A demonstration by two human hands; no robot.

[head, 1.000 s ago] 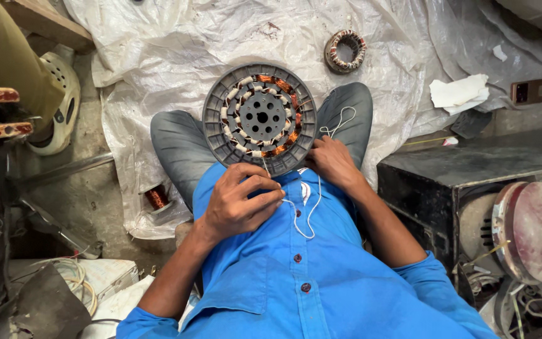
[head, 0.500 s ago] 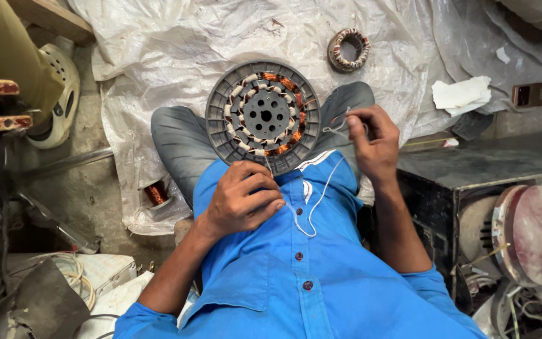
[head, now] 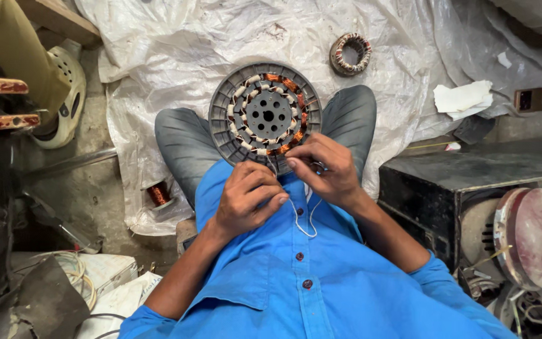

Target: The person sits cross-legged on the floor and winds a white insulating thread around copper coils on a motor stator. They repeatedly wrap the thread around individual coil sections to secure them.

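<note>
A round grey fan stator [head: 265, 116] with copper coils rests between my knees, tilted up against my lap. My left hand [head: 246, 198] is closed just below its lower rim, pinching a white string [head: 299, 216] that loops down over my blue shirt. My right hand [head: 324, 169] sits at the stator's lower right edge, fingers closed on the same string near the coils. The two hands are close together, almost touching.
A white plastic sheet [head: 177, 56] covers the floor. A smaller wound stator [head: 350, 53] lies beyond my right knee. A copper wire spool [head: 158, 193] stands by my left leg. A black machine with a round disc [head: 528, 238] is at the right. Another person's leg and sandal [head: 58, 94] are at the left.
My right hand, which had pulled the string out to the right, has come back to the stator's lower edge beside my left hand. The string loop now hangs shorter.
</note>
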